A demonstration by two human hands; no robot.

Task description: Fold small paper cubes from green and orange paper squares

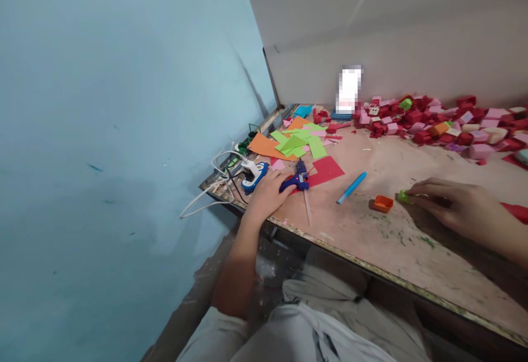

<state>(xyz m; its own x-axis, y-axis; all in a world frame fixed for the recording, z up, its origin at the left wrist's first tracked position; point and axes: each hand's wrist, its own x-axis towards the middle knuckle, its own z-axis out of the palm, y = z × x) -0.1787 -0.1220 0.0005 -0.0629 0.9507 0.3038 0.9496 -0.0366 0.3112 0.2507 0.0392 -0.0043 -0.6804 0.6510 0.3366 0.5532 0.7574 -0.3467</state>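
At the table's left, my left hand point(271, 190) is closed round the handle of a blue glue gun point(300, 178). A pale glue stick point(307, 208) sticks out of the gun's back end toward the table edge. My right hand point(457, 202) pinches a small light-green piece point(403, 196) between thumb and fingertips, low over the tabletop. Just left of that piece stands a small open orange paper box point(383, 203). A blue pen point(351, 187) lies between the glue gun and the box. Red paper point(328, 171) lies flat beside the gun.
Green paper strips point(293, 144) and orange paper point(264, 146) are strewn at the back left. A blue-and-white power strip point(254, 177) with white cables sits at the left edge. A phone point(348, 89) leans at the back, beside a heap of pink and red paper boxes point(429, 122).
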